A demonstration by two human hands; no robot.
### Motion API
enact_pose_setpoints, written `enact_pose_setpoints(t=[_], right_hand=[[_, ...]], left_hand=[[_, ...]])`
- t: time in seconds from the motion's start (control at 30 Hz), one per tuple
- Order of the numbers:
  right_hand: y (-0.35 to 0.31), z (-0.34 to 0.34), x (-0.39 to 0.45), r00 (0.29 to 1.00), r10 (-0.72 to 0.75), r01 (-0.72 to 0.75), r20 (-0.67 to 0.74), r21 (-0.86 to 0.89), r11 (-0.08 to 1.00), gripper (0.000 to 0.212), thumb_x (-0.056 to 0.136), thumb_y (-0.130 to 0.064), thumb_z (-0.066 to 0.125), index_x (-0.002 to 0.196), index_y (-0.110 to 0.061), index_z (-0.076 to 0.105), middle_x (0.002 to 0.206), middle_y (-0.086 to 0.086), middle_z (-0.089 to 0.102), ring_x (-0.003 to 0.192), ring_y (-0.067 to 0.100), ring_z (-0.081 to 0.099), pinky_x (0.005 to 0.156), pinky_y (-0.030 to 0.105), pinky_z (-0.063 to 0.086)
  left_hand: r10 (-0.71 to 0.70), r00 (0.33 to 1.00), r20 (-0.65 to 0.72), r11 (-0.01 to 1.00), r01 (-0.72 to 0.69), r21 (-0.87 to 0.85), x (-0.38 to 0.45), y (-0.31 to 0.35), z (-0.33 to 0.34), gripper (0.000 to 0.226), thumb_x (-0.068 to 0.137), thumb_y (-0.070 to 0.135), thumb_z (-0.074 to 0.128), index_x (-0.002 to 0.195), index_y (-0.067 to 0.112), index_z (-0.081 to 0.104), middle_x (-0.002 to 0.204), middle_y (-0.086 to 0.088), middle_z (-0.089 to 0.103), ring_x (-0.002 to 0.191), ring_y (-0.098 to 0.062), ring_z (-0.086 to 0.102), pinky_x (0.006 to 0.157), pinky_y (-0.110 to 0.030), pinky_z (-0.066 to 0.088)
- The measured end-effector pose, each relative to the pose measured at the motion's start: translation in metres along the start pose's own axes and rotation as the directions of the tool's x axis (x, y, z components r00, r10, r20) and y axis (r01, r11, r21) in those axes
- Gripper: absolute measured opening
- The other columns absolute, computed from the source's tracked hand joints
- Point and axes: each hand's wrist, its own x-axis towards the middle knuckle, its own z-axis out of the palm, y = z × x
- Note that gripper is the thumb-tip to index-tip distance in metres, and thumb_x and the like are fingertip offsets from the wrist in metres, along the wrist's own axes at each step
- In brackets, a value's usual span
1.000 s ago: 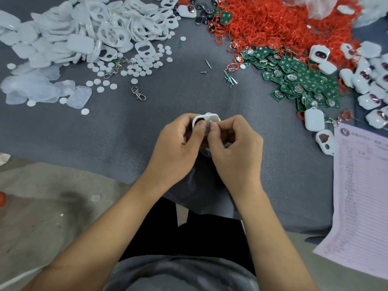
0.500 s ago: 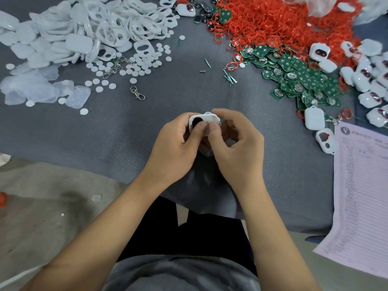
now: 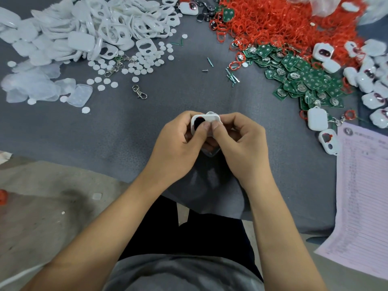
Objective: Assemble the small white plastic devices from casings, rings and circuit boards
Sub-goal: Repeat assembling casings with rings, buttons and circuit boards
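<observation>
Both hands [image 3: 210, 143] gripping white casing [image 3: 206, 119], dark insert inside, thumbs pressing

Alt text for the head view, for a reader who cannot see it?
Both hands, left hand and right hand, pinch a small white device over a grey cloth. White casings lie far left, red rings and green circuit boards far right.

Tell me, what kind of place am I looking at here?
Probably a small hand-assembly workshop. Loose parts lie in bulk on a grey cloth: white casings, red rings and green circuit boards. A printed sheet lies at the right.
</observation>
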Motion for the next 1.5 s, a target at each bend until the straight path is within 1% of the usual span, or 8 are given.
enact_pose_setpoints(t=[0.17,0.3,0.6,0.83,1.0,1.1,1.33,1.5], right_hand=[[0.0018,0.0001,-0.0053,0.997,-0.07,0.07,0.013,-0.03,0.997,0.017,0.099,-0.009,0.065,0.112,-0.012,0.075,0.086,0.015,0.075,0.078,0.034,0.07,0.069,0.044,0.059],[0.003,0.0003,-0.0057,0.996,-0.084,0.084,-0.011,-0.024,0.996,0.016,0.098,-0.008,0.066,0.112,-0.012,0.073,0.081,0.018,0.07,0.071,0.032,0.065,0.063,0.039,0.055],[0.0024,0.0011,-0.0063,0.995,-0.098,0.098,-0.026,0.014,0.995,0.014,0.097,-0.005,0.065,0.105,-0.016,0.07,0.073,0.014,0.065,0.059,0.008,0.054,0.054,0.019,0.046],[0.0025,0.0022,-0.0071,0.996,-0.091,0.091,-0.024,0.011,0.996,0.01,0.098,-0.008,0.065,0.106,-0.013,0.071,0.078,0.019,0.068,0.068,0.039,0.062,0.058,0.044,0.052],[0.0012,0.0034,-0.0078,0.995,-0.097,0.096,-0.027,-0.006,0.995,0.012,0.099,-0.012,0.062,0.107,-0.012,0.071,0.081,0.012,0.072,0.068,0.032,0.066,0.06,0.044,0.056],[0.0024,0.0031,-0.0065,0.997,-0.065,0.066,-0.039,0.035,0.997,0.02,0.098,-0.013,0.053,0.104,-0.011,0.072,0.077,0.0,0.071,0.061,0.017,0.062,0.057,0.03,0.049],[0.0077,-0.0037,-0.0087,0.933,-0.034,0.084,-0.359,0.125,0.989,0.025,0.103,-0.016,0.046,0.099,-0.013,0.07,0.06,-0.004,0.052,0.053,0.013,0.046,0.055,0.028,0.037],[0.0049,-0.0024,-0.0112,0.892,-0.109,0.077,-0.439,-0.089,0.993,0.018,0.1,-0.011,0.052,0.104,-0.018,0.069,0.069,0.004,0.06,0.059,0.021,0.049,0.057,0.023,0.039]], left_hand=[[0.0,1.0,-0.019,0.998,-0.002,-0.06,-0.002,-0.0001,0.0017,0.012,0.105,0.018,0.062,0.11,0.013,0.072,0.088,-0.002,0.077,0.073,-0.016,0.077,0.066,-0.029,0.06],[0.003,1.0,0.016,0.996,-0.001,-0.094,0.0002,-0.0005,0.0004,0.015,0.104,0.019,0.064,0.113,0.012,0.073,0.091,-0.003,0.078,0.075,-0.021,0.077,0.072,-0.043,0.064],[0.023,0.996,0.087,0.991,-0.011,-0.134,0.0038,-0.0044,-0.0038,0.018,0.104,0.018,0.064,0.118,0.009,0.072,0.094,-0.003,0.077,0.078,-0.022,0.077,0.074,-0.04,0.065],[-0.036,0.992,0.12,0.979,0.059,-0.198,0.0061,-0.0079,-0.0038,0.022,0.103,0.018,0.064,0.121,0.007,0.072,0.097,-0.006,0.079,0.083,-0.025,0.077,0.079,-0.042,0.065],[-0.025,0.992,0.128,0.974,0.053,-0.219,0.0054,-0.0062,-0.0053,0.022,0.104,0.016,0.063,0.121,0.007,0.072,0.099,-0.005,0.079,0.087,-0.021,0.078,0.075,-0.031,0.063],[-0.05,0.993,0.105,0.962,0.076,-0.263,0.0048,-0.0055,-0.0036,0.02,0.105,0.009,0.06,0.12,0.002,0.07,0.096,-0.007,0.079,0.082,-0.02,0.077,0.073,-0.027,0.062],[-0.093,0.985,0.143,0.945,0.132,-0.301,0.005,-0.0014,-0.0037,0.017,0.106,0.008,0.057,0.116,0.003,0.069,0.092,-0.004,0.079,0.08,-0.02,0.078,0.072,-0.022,0.06],[-0.109,0.974,0.198,0.946,0.163,-0.282,0.0078,0.0007,-0.0058,0.013,0.106,0.007,0.056,0.112,0.004,0.068,0.091,-0.007,0.079,0.076,-0.023,0.078,0.067,-0.023,0.06]])
